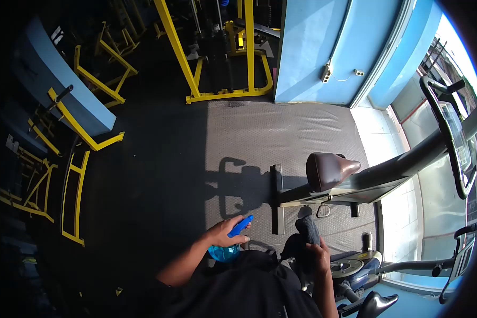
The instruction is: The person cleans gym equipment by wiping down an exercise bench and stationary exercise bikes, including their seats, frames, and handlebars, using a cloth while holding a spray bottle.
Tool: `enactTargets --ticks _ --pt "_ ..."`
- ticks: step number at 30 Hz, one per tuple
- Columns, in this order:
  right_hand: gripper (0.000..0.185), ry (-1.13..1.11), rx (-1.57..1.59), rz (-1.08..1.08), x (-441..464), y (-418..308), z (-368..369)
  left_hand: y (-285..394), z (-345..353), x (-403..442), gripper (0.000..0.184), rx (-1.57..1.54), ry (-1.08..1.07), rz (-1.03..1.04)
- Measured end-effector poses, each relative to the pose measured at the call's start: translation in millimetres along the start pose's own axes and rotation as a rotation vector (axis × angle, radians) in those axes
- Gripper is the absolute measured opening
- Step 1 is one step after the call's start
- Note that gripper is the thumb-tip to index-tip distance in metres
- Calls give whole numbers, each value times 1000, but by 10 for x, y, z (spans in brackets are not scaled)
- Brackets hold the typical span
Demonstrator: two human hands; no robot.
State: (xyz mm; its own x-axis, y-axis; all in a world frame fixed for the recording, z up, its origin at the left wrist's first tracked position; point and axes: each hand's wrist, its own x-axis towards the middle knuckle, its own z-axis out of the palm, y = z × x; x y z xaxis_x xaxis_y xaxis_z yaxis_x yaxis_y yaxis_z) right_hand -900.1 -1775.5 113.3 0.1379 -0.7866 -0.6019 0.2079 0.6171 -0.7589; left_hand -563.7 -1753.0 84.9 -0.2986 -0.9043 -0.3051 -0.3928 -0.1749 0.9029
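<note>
My left hand [226, 233] is wrapped round a spray bottle with a blue trigger head [240, 226] and clear blue liquid [224, 253] in its lower part. It is held in front of my dark shirt. To the right, my right hand [319, 256] grips a dark grey cloth [306, 231], which bunches up above the fingers and hangs down beside them. Just beyond the cloth stands an exercise bike with a brown saddle [327, 172]. Neither hand touches the bike.
A second exercise machine [358, 263] is close on my right. Yellow-framed gym equipment [222, 97] stands ahead, with more yellow frames [82, 180] at the left. A blue wall [312, 53] with outlets rises ahead. The bike's rear foot bar [278, 199] lies on the textured mat.
</note>
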Motion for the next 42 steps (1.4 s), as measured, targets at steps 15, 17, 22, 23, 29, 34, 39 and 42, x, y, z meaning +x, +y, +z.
enactTargets --ticks 15,17,22,23,29,34,39,42 --pt "47 286 -524 -641 1513 -223 -142 -12 293 122 55 -85 224 -20" --pt "64 670 -1015 -796 1911 -39 -46 113 164 272 54 21 206 -8" --pt "80 751 -973 -667 2284 -79 354 308 -200 871 53 27 5 -15" --pt "80 819 -936 -636 2344 -151 324 348 -278 998 54 53 -49 -24" --pt "79 966 -494 -215 2716 -1146 -357 399 -671 1771 53 286 -379 198" --pt "78 881 -4 -239 2915 -502 -561 546 -989 2305 54 410 -733 198" --pt "75 1043 76 -204 2485 519 849 743 -1056 2762 54 466 -943 163" --pt "77 1110 144 -215 2394 374 1170 817 -962 3026 55 528 -1025 196"
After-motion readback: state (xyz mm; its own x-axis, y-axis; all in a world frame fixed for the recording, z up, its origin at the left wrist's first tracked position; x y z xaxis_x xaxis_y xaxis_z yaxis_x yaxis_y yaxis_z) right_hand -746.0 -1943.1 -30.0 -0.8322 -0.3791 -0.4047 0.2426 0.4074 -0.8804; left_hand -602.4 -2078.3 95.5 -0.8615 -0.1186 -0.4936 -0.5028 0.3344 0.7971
